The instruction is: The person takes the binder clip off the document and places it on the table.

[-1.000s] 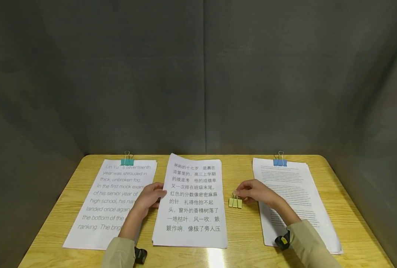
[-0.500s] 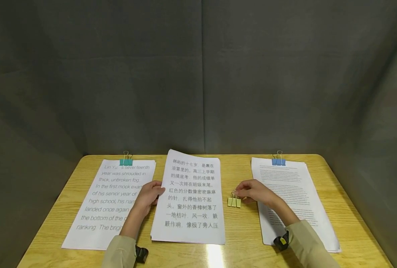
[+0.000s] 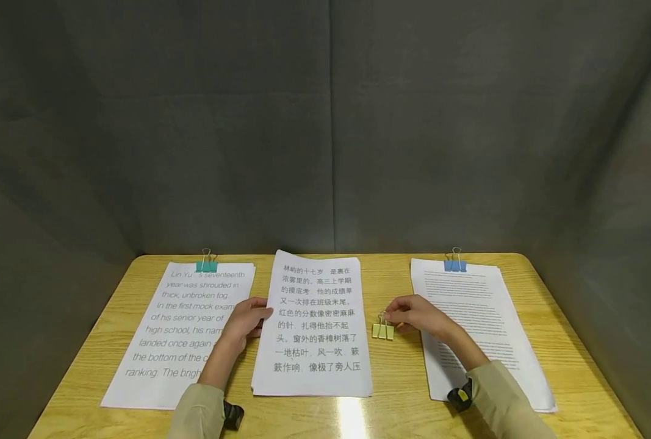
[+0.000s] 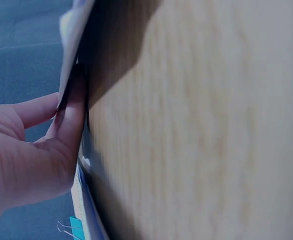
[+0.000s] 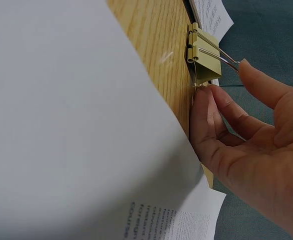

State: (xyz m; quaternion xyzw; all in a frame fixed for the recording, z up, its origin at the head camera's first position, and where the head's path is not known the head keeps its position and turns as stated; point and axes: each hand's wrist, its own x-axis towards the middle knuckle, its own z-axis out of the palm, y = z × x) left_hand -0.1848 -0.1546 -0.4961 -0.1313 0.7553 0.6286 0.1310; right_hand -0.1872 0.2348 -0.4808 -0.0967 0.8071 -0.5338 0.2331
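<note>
Head, middle stack: We are seeing the middle stack (image 3: 316,329) of paper lying between the hands on the wooden table (image 3: 402,396), its long axis running from 12 to 6 o'clock, its 11 o'clock corner curving upward.
Head, left hand: We are finding the left hand (image 3: 247,319) gripping that paper by its 9 o'clock edge, the thumb lying on top.
Head, right hand: We are finding the right hand (image 3: 417,314) pinching the yellow clip (image 3: 382,331), whose body is sitting at about 7 o'clock from the fingertips.
Head, clip to paper: We are judging this gap decisive: the clip is lying at 3 o'clock, just beside the paper, its broad side running 9 to 3. The paper's top edge is lying between 10 and 11 o'clock from it. The right hand is being the nearer one.
Head, neighbours: We are noting the left stack (image 3: 177,341) wearing a green clip (image 3: 207,267) at 12 o'clock, the right stack (image 3: 481,329) a blue clip (image 3: 454,266).
Left wrist, paper edge: We are seeing fingers reaching under the paper, toward 1 o'clock.
Right wrist, wire handles: We are seeing thumb and fingertips holding the wire handles (image 5: 218,53), the clip's mouth facing 9 o'clock.
</note>
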